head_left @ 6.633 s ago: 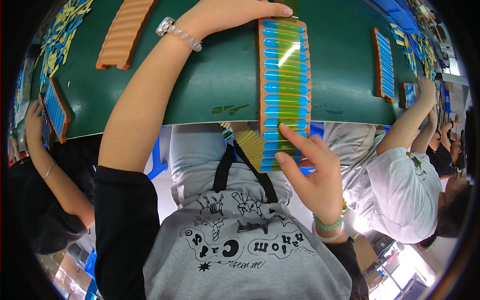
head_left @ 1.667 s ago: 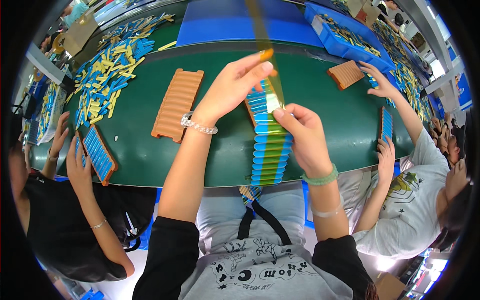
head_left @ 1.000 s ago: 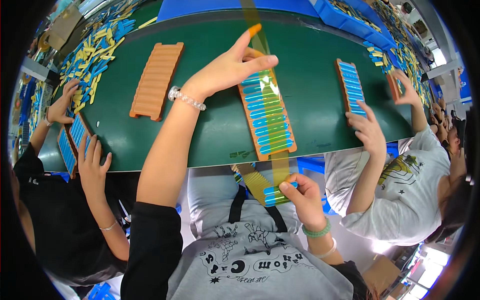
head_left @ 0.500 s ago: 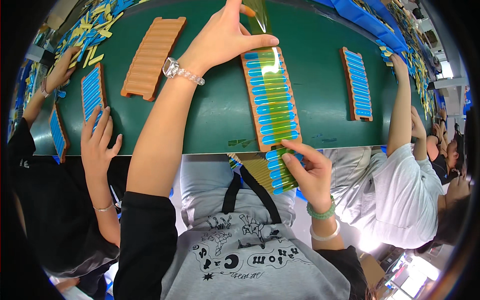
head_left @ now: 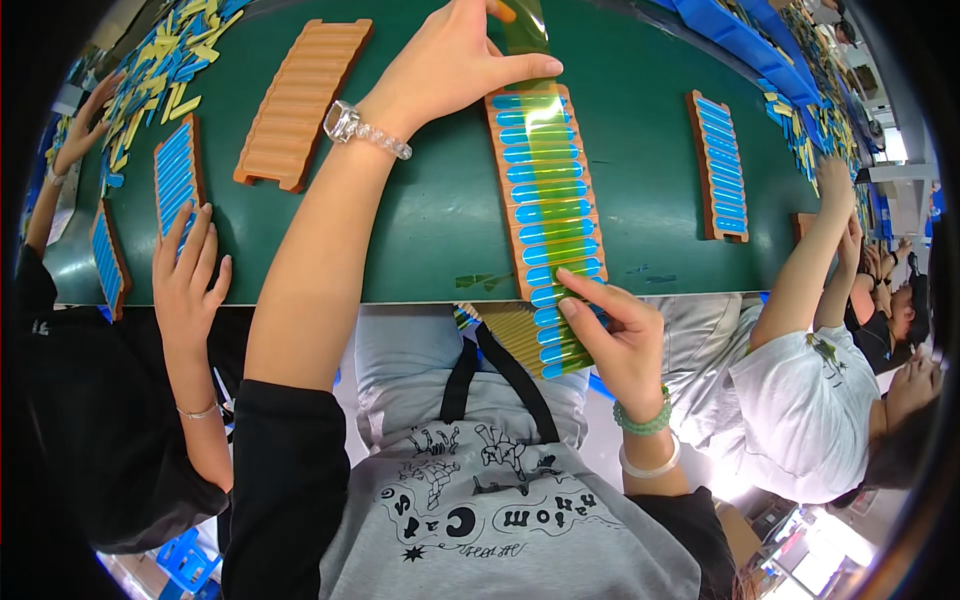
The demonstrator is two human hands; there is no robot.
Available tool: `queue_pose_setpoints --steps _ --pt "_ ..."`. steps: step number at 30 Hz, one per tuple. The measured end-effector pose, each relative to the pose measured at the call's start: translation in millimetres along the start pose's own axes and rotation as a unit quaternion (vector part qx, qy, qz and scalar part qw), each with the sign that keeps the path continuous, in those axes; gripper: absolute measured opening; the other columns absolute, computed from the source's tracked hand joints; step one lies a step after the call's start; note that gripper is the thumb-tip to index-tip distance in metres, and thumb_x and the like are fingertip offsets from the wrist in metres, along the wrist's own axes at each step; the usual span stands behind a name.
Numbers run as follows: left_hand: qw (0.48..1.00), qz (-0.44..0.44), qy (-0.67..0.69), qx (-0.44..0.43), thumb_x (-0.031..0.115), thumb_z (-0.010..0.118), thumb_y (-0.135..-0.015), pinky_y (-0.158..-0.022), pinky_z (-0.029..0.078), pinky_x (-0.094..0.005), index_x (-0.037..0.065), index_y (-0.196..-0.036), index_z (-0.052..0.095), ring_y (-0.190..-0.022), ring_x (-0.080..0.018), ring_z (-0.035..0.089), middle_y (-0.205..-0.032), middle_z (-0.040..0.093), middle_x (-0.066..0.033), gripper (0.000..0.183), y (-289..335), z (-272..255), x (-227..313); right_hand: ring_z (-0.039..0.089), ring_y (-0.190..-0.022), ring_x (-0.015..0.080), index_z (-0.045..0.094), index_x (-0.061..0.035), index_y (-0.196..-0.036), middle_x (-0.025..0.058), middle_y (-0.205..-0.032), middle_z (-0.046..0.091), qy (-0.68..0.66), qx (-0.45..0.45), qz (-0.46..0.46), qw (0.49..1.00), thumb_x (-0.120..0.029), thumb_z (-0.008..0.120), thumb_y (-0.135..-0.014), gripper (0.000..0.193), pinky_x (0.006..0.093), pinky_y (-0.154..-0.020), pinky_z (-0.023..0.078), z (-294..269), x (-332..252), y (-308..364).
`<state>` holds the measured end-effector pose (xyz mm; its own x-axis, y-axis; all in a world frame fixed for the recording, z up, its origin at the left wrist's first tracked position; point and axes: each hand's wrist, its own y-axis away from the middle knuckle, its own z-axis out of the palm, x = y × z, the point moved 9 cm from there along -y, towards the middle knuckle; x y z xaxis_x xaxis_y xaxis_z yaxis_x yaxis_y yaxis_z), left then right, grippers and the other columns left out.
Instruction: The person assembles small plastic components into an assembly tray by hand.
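Observation:
My left hand (head_left: 445,65) grips a strip of translucent yellow-green tape (head_left: 527,38) beyond the far end of a brown grooved tray (head_left: 495,135). The tape runs lengthwise down the tray, over a row of blue rounded pieces (head_left: 537,255) lying in its grooves. Past the near end, several taped blue pieces hang over the table edge. There my right hand (head_left: 622,332) pinches the taped strip between thumb and forefinger.
An unfilled brown tray (head_left: 305,105) lies left, a blue-filled tray (head_left: 718,165) right. Co-workers sit either side; one's hand (head_left: 190,265) touches another filled tray (head_left: 176,172). Loose blue and yellow pieces (head_left: 165,75) pile at far left. A blue bin (head_left: 750,50) stands far right.
My left hand, the tape and the overhanging pieces have shifted slightly away from me. The right co-worker's arm has drawn outward; the left co-worker's far hand has moved left.

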<state>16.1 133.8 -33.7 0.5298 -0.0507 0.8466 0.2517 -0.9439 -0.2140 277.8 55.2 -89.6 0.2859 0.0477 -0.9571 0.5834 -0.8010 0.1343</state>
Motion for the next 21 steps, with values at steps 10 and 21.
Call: queue_pose_setpoints --steps 10,21 --pt "1.0 -0.009 -0.004 -0.008 0.031 0.082 -0.078 -0.071 0.056 -0.0337 0.011 -0.158 -0.008 -0.078 -0.0256 0.069 -0.121 0.058 -0.025 0.122 0.3 1.4 3.4 0.06 -0.077 0.0043 0.072 -0.0042 -0.117 0.009 -0.094 0.073 -0.01 0.005 0.002 1.0 -0.004 0.072 -0.088 0.029 0.0199 -0.064 0.047 -2.5 -4.8 -0.7" --pt "0.994 -0.034 0.103 -0.029 0.022 0.079 -0.083 -0.07 0.056 -0.034 0.013 -0.156 -0.015 -0.079 -0.0246 0.069 -0.103 0.067 -0.0215 0.119 5.8 6.2 0.8 0.056 -0.09 0.0249 0.07 -0.0089 -0.112 0.0049 -0.1 0.06 0.411 -0.048 -0.272 0.869 -0.014 0.079 -0.076 0.038 0.0391 -0.085 0.044 10.5 -83.8 4.1"
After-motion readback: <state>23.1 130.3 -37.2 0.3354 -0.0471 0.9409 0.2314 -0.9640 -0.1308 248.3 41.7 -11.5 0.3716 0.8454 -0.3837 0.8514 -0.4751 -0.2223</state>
